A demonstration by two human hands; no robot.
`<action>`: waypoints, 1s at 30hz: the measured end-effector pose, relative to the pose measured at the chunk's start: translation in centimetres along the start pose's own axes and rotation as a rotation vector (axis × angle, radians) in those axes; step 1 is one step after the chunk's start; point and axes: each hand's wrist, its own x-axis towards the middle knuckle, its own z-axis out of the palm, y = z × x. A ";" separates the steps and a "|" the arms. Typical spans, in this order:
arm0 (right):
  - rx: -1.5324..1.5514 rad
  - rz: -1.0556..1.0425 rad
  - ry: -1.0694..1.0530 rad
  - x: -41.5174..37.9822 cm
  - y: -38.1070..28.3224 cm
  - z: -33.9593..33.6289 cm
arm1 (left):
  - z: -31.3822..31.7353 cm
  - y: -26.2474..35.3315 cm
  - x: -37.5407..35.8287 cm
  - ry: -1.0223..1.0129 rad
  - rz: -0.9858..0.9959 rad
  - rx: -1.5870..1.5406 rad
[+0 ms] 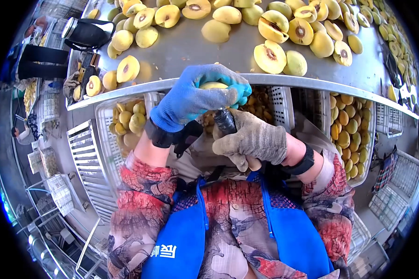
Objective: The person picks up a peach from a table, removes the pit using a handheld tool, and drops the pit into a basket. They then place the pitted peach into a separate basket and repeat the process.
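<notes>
Left hand (191, 97) in a blue glove, wrapped tight round a yellow fruit (212, 86) just below the table edge. Right hand (251, 139) in a grey glove, fist closed on a dark-handled tool (225, 122), tip up against the fruit. Under the hands, white crates (125, 122) of whole fruit; another crate (346, 135) off to the right. Above, a steel table (191, 46) scattered with halved fruit (271, 55), pits showing. Black flask (86, 32) at the table's far left corner. Blue apron straps (186, 232) below. More racks and crates on the floor around.
</notes>
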 end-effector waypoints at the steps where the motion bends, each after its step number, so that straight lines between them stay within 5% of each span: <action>1: 0.011 0.008 -0.036 -0.1 0.0 -0.2 | 0.3 0.3 -0.1 0.010 -0.014 -0.017; 6: -0.145 0.131 0.023 -0.8 -1.2 0.2 | 0.8 0.3 0.0 0.010 0.033 -0.008; 9: -0.225 -0.017 0.193 -0.8 -1.4 1.0 | 1.2 0.4 0.4 0.031 0.019 0.040; 21: 0.468 -0.045 -0.406 -1.5 0.8 -1.5 | 3.1 0.5 0.8 0.072 0.197 -0.082; 24: 0.478 -0.054 -0.392 -1.5 0.3 -1.1 | 3.5 0.7 1.0 0.117 0.239 -0.091; 29: -0.151 -0.010 0.095 -1.5 -2.1 0.0 | 3.5 1.0 2.0 0.312 0.242 -0.079; 30: -0.370 -0.184 0.290 -0.5 -1.1 0.0 | 3.6 1.3 2.1 0.338 0.239 -0.074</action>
